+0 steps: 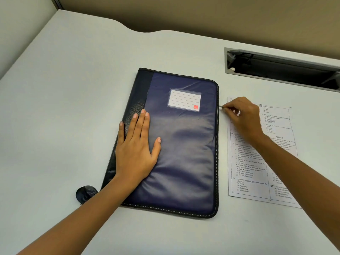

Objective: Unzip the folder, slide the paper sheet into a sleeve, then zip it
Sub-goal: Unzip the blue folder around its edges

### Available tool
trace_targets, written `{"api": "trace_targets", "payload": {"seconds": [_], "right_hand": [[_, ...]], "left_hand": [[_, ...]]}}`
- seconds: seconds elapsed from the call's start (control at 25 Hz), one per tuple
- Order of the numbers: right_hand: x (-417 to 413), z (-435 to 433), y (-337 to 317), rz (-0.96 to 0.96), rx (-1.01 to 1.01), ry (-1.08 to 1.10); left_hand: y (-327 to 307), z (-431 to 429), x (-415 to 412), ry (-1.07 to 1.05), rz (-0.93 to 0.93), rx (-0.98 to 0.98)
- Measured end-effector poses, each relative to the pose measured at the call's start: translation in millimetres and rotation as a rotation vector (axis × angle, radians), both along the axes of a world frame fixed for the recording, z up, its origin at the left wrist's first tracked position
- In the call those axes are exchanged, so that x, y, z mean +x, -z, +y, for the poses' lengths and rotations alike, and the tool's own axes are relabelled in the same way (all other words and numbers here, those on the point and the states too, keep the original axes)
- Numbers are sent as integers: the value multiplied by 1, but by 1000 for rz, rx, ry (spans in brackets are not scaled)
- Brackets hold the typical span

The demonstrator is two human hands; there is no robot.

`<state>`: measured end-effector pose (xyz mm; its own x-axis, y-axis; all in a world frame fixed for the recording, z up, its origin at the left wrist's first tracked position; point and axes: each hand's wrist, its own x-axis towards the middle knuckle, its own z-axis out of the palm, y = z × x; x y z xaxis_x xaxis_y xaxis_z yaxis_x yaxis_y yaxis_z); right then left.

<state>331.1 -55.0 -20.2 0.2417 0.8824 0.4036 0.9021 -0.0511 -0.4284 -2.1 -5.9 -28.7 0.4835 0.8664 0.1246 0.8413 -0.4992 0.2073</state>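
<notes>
My left hand [137, 144] lies flat, fingers spread, on the closed navy zip folder [184, 153]. My right hand [241, 116] pinches the zipper pull [220, 107] at the folder's 3 o'clock edge. The printed paper sheet [257, 172] lies beneath that hand, outside the folder.

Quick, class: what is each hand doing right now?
Left hand: open, flat on the folder.
Right hand: closed, pinching the zipper pull.

Not much readable here. The paper sheet [257, 166] under the right hand [241, 118] has printed numbered questions with options (1) to (4), too blurry otherwise. Folder's label card [184, 99] is blank lines.
</notes>
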Motion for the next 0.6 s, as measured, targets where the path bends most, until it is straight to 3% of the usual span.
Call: {"api": "trace_targets", "payload": {"seconds": [0.6], "right_hand": [[-57, -90, 3, 22, -21, 39]], "left_hand": [[2, -2, 0, 11, -22, 41]]}}
